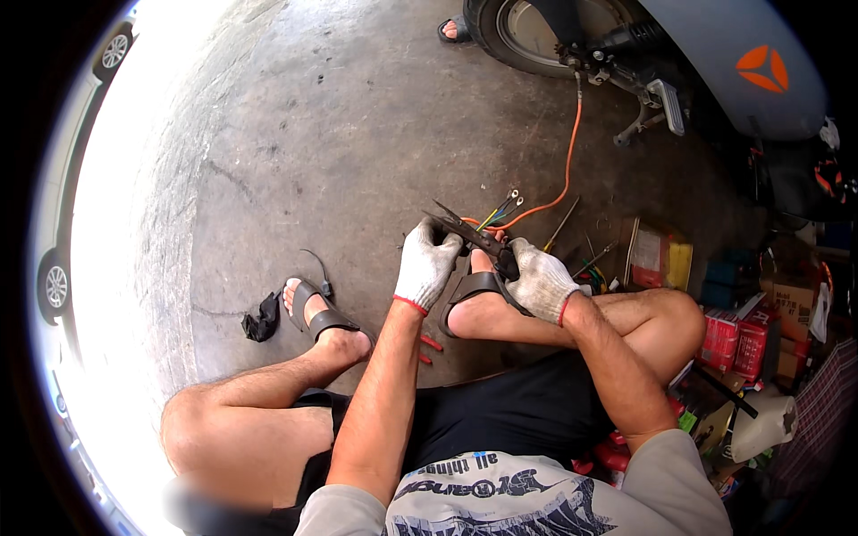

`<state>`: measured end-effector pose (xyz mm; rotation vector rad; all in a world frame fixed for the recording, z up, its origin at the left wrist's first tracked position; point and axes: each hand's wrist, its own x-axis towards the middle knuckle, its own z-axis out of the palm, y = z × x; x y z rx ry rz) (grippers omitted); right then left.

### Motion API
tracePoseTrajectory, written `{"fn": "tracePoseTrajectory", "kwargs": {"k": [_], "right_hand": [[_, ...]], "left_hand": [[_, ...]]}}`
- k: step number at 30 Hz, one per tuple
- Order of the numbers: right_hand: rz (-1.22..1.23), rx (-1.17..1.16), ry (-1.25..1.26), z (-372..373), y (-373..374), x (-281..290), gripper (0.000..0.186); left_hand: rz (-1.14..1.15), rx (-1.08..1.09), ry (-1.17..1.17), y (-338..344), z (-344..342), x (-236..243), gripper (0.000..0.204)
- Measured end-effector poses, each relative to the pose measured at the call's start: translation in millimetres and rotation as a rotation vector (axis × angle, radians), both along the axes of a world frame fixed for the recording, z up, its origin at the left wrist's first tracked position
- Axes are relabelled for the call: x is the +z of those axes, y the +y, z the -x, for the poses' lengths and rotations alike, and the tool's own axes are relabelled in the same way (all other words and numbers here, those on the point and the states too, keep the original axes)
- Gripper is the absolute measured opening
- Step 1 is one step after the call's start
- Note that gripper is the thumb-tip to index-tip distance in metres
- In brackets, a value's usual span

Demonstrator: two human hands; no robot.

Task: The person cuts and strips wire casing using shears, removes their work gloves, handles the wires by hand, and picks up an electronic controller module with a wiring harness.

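Observation:
My left hand (427, 259), in a white knit glove with a red cuff, is closed at the pointed end of a dark scissors-like tool (475, 236). My right hand (539, 279), gloved the same way, is wrapped round the tool's black handle end. Beside the tool, yellow-green and blue wires (494, 214) stick up, some ending in ring terminals (513, 196). An orange cable (569, 170) curves from the hands to the hub of a wheel (527, 31). Where my fingers meet the cable is hidden.
A grey scooter (742, 67) stands at the far right. A screwdriver (561, 223) lies on the concrete floor (340, 134). Red and brown boxes (737, 339) crowd the right side. A crumpled black bag (261, 317) lies by my left sandal (322, 308); red-handled pliers (429, 348) lie between my legs.

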<state>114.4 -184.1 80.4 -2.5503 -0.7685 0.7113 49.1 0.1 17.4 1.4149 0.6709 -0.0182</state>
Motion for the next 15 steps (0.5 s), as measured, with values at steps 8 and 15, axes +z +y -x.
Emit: {"fn": "tracePoseTrajectory", "kwargs": {"k": [8,15], "right_hand": [[-0.011,-0.012,0.043,-1.4,-1.4,2.1,0.040],[-0.020,-0.006,0.016,-0.4,0.0,0.5,0.040]], "left_hand": [[0.047,-0.004,-0.045,-3.7,-0.2,10.1,0.019],[0.020,-0.006,-0.044,-3.6,1.7,6.9,0.019]]}}
